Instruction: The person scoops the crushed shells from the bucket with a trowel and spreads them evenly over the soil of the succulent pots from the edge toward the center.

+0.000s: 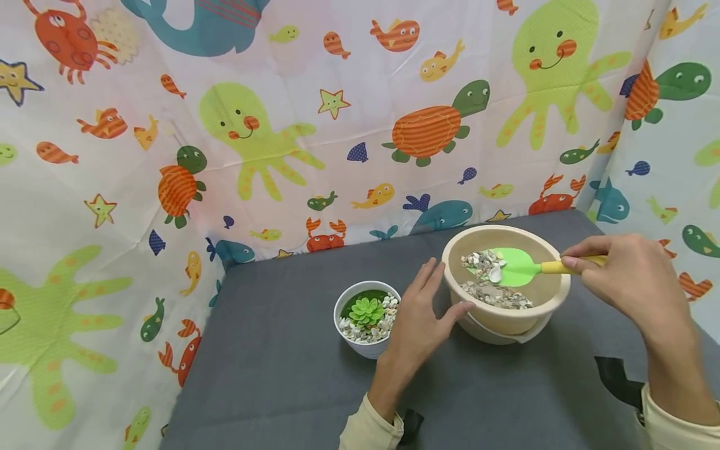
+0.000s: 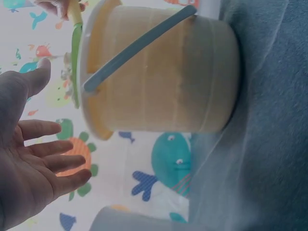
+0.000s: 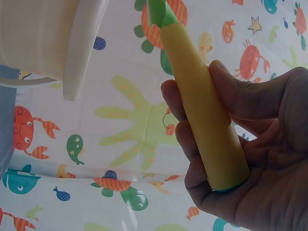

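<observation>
My right hand [image 1: 635,281] grips the yellow handle [image 3: 204,106] of a toy shovel with a green blade [image 1: 514,267]. Small shells and pebbles [image 1: 485,265] lie on the blade, which is held over the mouth of a cream bucket [image 1: 554,300]. More shells [image 1: 497,295] lie inside the bucket. Beside its left rim is my left hand [image 1: 415,319], fingers spread and holding nothing; the left wrist view shows the palm apart from the bucket. Left of that hand stands a white pot [image 1: 365,351] with a green succulent [image 1: 367,311] and shells around it, its right edge partly hidden.
A dark grey cloth [image 1: 270,350] covers the table. Behind and at both sides hangs a white curtain [image 1: 360,181] printed with sea animals. The bucket's handle [image 2: 139,48] hangs down against its side.
</observation>
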`<state>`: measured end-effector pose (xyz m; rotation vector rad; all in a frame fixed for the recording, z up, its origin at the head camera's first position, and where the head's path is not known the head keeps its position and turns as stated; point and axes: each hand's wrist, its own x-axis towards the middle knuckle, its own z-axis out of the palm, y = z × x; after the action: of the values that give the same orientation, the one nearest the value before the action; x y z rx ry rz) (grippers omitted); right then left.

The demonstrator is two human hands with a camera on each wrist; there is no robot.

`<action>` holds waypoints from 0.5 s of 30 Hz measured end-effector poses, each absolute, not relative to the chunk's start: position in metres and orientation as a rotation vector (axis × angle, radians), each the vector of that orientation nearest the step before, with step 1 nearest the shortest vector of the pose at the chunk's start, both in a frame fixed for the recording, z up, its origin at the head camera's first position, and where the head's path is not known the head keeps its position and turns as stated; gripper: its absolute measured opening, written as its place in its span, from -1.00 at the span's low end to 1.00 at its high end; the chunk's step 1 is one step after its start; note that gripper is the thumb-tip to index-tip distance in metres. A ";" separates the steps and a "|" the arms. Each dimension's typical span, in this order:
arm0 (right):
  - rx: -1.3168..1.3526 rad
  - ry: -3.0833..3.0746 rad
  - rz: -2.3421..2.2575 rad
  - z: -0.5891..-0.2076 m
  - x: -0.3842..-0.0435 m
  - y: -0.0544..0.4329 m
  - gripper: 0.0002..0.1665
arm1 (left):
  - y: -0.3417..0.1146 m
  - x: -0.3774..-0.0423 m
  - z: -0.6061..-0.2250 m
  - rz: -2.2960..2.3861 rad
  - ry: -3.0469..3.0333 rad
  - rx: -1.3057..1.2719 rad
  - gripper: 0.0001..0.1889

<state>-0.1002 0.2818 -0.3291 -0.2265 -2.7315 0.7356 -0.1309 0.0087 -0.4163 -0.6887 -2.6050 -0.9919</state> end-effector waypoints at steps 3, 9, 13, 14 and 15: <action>-0.212 -2.726 0.748 -0.328 -0.100 0.281 -0.76 | 0.002 -0.130 -0.414 -1.009 -2.597 -0.661 -0.15; -0.185 -2.707 0.782 -0.325 -0.099 0.274 -0.76 | -0.008 -0.127 -0.411 -1.022 -2.580 -0.644 -0.17; -0.120 -2.677 0.797 -0.323 -0.099 0.268 -0.79 | -0.014 -0.125 -0.409 -1.044 -2.570 -0.648 -0.15; -0.104 -2.671 0.800 -0.323 -0.099 0.267 -0.80 | -0.015 -0.125 -0.408 -1.051 -2.568 -0.644 -0.15; -0.091 -2.668 0.807 -0.323 -0.100 0.265 -0.80 | -0.017 -0.125 -0.408 -1.058 -2.565 -0.638 -0.15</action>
<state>-0.0998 0.2650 -0.3226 -0.0910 -2.6678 0.8068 -0.1253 -0.0169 -0.4082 -0.6380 -2.5648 -1.0584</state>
